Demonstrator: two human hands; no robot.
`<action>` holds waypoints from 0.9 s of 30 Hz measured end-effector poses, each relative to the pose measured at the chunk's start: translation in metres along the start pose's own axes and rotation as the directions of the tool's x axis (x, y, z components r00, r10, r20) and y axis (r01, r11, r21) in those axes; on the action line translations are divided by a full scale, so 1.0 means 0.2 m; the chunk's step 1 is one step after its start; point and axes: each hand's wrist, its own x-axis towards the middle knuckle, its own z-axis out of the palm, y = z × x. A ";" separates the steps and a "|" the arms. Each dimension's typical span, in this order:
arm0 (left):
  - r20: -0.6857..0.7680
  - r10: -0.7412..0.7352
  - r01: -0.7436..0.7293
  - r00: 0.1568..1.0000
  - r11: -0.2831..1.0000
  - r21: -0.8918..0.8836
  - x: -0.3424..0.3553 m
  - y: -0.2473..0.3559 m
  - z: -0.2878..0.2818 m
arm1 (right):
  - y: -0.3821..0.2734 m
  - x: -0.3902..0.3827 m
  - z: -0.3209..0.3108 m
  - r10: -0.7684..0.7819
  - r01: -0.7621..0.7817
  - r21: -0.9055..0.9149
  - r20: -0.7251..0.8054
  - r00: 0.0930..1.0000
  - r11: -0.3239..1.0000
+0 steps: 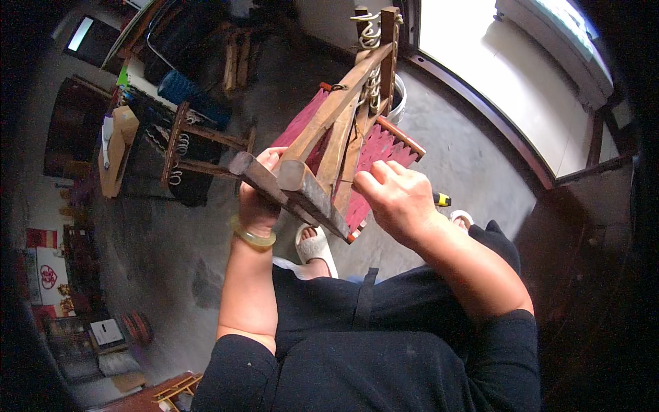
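A wooden folding frame (340, 134) with several crossing bars tilts up in front of me. White cord winds about its far end, and red fabric (395, 147) with a jagged edge spreads between its bars. My left hand (259, 189), a pale bangle at its wrist, wraps round a bar at the near left end; part of its fingers is behind the wood. Beside the red fabric on the right, my right hand (395, 199) is closed in a pinch. A thin dark line runs from the frame toward its fingertips, but what they hold is too small to name.
Another wooden frame (213, 134) with white cord stands at the left, near a cardboard box (120, 154). Behind the held frame is a white bucket (399, 96). A yellow-and-black object (443, 200) lies by my right foot. A metal-edged doorway (480, 117) is at the right.
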 end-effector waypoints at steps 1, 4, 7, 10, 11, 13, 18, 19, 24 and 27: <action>0.009 -0.009 0.010 1.000 0.999 -0.035 0.00 0.00 0.02 | 0.01 0.00 -0.01 0.009 -0.008 -0.019 0.006 1.000 1.000; 0.024 0.200 -0.201 0.980 0.968 0.151 0.02 -0.06 -0.01 | 0.01 0.02 -0.03 0.013 -0.013 -0.040 -0.002 1.000 0.999; -0.040 0.089 -0.088 0.995 0.996 0.023 0.00 -0.02 0.07 | 0.02 0.01 -0.02 0.035 -0.035 -0.019 -0.012 0.999 0.999; 0.056 0.056 -0.053 0.997 0.997 -0.056 -0.03 0.04 0.12 | 0.04 0.02 -0.04 0.048 -0.048 -0.008 -0.033 0.998 0.999; 0.086 0.058 -0.051 0.995 0.995 -0.084 -0.03 0.04 0.13 | 0.05 0.02 -0.05 0.063 -0.064 -0.007 -0.040 0.997 0.998; 0.104 0.050 -0.035 0.993 0.989 -0.143 -0.05 0.06 0.11 | 0.03 0.04 -0.05 0.088 -0.088 -0.004 -0.052 0.995 0.996; 0.120 0.044 -0.024 0.992 0.985 -0.168 -0.03 0.05 0.13 | 0.02 0.06 -0.03 0.108 -0.111 -0.058 -0.052 0.993 0.992; 0.119 0.049 -0.030 0.992 0.987 -0.159 -0.04 0.06 0.13 | 0.01 0.08 -0.03 0.090 -0.094 -0.073 -0.050 0.995 0.993; 0.177 0.277 -0.290 0.944 0.956 0.053 -0.04 0.07 0.10 | -0.10 0.18 -0.08 0.133 -0.133 -0.062 0.003 0.991 0.989; 0.174 0.180 -0.175 0.968 0.984 -0.045 -0.05 0.07 0.09 | -0.11 0.21 -0.11 0.102 -0.104 -0.068 -0.037 0.994 0.992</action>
